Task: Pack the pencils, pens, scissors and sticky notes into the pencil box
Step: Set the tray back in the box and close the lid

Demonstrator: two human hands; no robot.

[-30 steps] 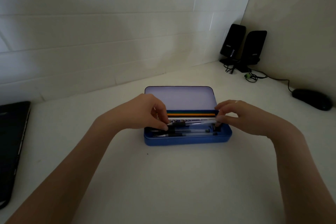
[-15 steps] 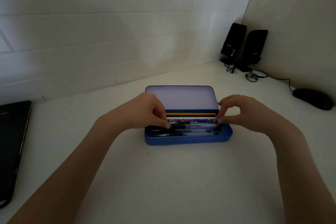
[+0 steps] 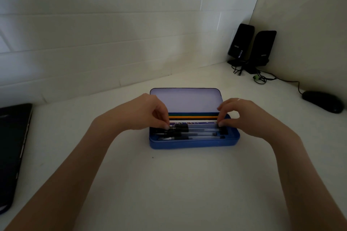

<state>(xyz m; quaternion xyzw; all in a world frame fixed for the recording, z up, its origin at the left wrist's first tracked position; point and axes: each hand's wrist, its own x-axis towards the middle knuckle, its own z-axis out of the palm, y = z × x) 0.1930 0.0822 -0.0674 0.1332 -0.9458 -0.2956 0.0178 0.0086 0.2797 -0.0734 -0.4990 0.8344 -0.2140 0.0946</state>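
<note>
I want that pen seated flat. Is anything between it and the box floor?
Nothing visible blocks it. The pen, held at its ends by the left hand and right hand, lies in the box beside other pens.

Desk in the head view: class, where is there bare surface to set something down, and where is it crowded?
Free: the white desk in front of the blue pencil box, between the two forearms; also the strip between the laptop and the left hand. Crowded: inside the box, and the far right corner with the speakers, cables and mouse.
</note>
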